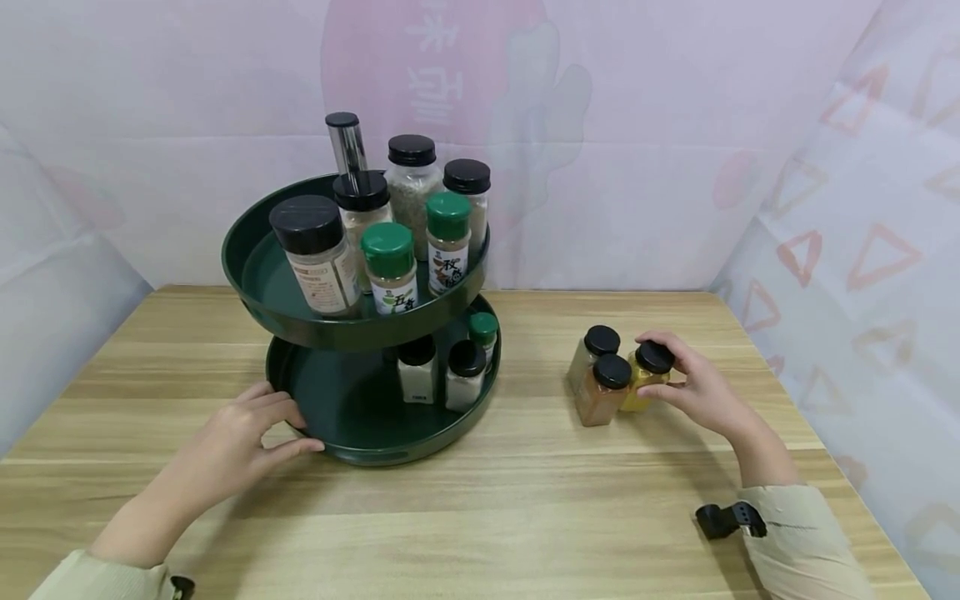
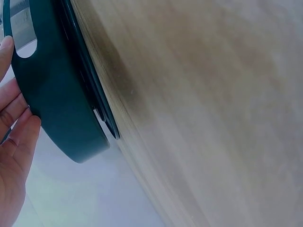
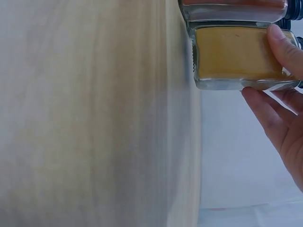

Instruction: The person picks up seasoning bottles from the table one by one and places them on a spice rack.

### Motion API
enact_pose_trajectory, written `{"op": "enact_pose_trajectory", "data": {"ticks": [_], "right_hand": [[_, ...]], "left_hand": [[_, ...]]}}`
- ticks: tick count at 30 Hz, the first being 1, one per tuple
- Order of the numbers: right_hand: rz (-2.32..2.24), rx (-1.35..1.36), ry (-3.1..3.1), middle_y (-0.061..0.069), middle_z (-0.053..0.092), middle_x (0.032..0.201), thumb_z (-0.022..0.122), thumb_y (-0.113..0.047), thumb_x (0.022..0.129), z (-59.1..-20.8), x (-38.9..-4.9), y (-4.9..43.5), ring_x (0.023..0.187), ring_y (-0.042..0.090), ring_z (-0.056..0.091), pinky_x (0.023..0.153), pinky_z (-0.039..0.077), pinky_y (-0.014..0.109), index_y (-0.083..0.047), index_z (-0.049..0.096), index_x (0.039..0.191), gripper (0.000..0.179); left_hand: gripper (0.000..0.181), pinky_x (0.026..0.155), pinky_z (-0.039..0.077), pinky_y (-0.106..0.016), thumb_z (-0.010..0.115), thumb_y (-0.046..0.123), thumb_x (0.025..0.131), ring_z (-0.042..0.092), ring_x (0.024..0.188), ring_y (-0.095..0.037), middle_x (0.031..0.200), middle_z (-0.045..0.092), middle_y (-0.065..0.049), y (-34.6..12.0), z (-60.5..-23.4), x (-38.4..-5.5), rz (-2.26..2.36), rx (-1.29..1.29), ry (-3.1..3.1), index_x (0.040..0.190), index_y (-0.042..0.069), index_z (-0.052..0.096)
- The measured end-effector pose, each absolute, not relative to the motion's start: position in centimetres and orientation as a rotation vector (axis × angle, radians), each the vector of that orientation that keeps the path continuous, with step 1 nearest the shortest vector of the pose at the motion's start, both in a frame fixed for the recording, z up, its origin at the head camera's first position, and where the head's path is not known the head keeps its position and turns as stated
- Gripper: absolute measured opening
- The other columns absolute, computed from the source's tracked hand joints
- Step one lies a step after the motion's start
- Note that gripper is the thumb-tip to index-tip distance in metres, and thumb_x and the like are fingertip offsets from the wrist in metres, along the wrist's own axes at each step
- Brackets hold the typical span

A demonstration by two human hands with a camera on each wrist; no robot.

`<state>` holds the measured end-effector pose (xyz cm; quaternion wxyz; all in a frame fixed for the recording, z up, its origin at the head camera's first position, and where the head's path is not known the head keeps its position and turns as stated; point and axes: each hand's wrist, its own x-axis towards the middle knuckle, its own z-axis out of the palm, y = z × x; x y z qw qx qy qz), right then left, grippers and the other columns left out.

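Observation:
My right hand (image 1: 701, 390) pinches a square glass spice jar of yellow powder (image 3: 236, 54) between thumb and fingers, just under its black lid. Against that jar stand an orange-red spice jar (image 1: 598, 402) and a greyish-brown spice jar (image 1: 583, 363), both black-lidded. At the left, my left hand (image 1: 243, 433) grips the rim of the lower tray of a dark green two-tier spice rack (image 1: 352, 454), thumb at the front and fingers over the side. In the left wrist view its fingertips (image 2: 32, 125) touch the green wall of the tray.
Several lidded bottles crowd the upper tray (image 1: 330, 333), among them a green-capped bottle (image 1: 390, 267) and a large black-capped bottle (image 1: 318, 258). On the lower tray's right side stand a white-filled jar (image 1: 417, 377) and other small jars. Behind the wooden table (image 1: 525, 517) hangs a printed cloth (image 1: 637, 208).

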<state>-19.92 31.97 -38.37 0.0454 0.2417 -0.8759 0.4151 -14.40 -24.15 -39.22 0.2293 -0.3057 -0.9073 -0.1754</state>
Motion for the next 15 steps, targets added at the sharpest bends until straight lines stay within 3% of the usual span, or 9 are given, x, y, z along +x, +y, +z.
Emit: {"op": "enact_pose_trajectory", "data": {"ticks": [12, 15], "right_hand": [[1.252, 0.727, -2.642, 0.023, 0.053, 0.132, 0.075, 0.007, 0.081, -36.5, -19.3, 31.8, 0.109, -0.013, 0.053, 0.076, 0.058, 0.019, -0.004, 0.047, 0.138, 0.064], [1.251, 0.752, -2.618, 0.005, 0.054, 0.131, 0.075, 0.009, 0.08, -36.0, -19.2, 31.7, 0.109, -0.012, 0.055, 0.075, 0.058, 0.019, -0.002, 0.048, 0.137, 0.064]], "left_hand": [[0.028, 0.069, 0.042, -0.01, 0.091, 0.027, 0.065, 0.052, 0.077, -0.004, 0.076, 0.06, 0.014, -24.2, -39.3, -14.4, -0.494, -0.855, -2.468, 0.077, 0.024, 0.065], [0.028, 0.069, 0.042, -0.01, 0.091, 0.028, 0.065, 0.051, 0.078, -0.003, 0.076, 0.06, 0.015, -24.2, -39.3, -14.4, -0.496, -0.859, -2.465, 0.077, 0.024, 0.065]]}}
